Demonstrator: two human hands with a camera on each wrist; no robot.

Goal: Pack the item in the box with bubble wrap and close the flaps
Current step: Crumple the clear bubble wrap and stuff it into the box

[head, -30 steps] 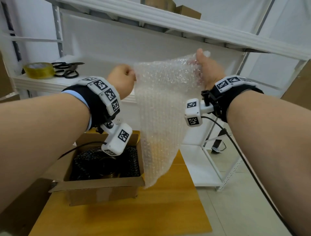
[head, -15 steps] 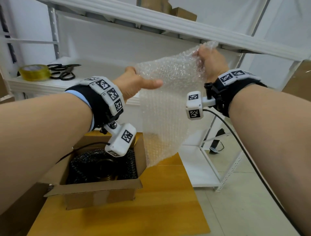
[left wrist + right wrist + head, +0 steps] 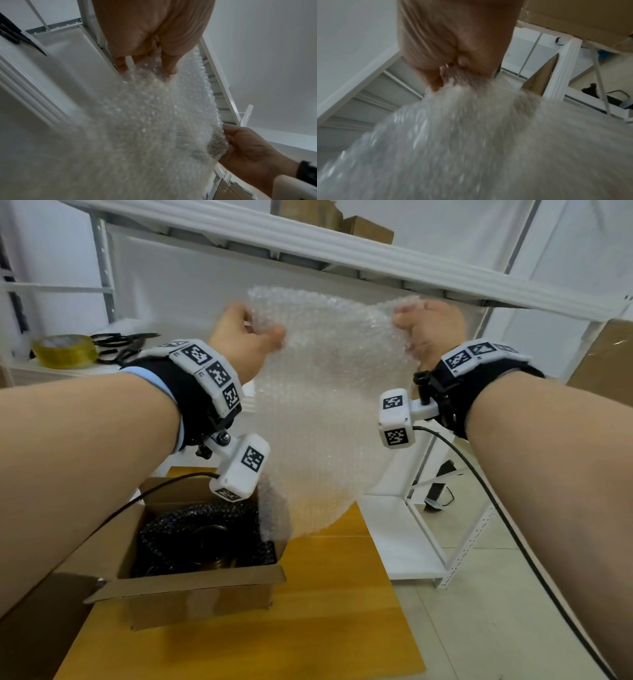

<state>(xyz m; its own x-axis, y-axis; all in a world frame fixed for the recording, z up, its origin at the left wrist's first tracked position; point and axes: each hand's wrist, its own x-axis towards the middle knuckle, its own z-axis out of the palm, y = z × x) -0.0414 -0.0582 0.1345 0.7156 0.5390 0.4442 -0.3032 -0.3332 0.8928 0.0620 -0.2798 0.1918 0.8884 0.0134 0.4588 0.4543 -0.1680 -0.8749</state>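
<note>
Up in the air, both hands hold one sheet of bubble wrap [image 3: 322, 392]. The left hand [image 3: 239, 337] pinches the top left edge between thumb and fingers. The right hand [image 3: 428, 330] grips the top right corner with its fingers curled round it. The two hands are apart, and the sheet is stretched wide between them. It hangs down, and its bottom edge is just above the right side of the box [image 3: 191, 594].

The box is brown cardboard with its flaps open. It sits on the yellow wooden desk [image 3: 325, 628]. Inside it lies the item [image 3: 205, 542], already covered in dark bubble wrap.

On a white shelf [image 3: 20, 368] to the left are a roll of tape [image 3: 63, 350] and black scissors [image 3: 120, 344].
</note>
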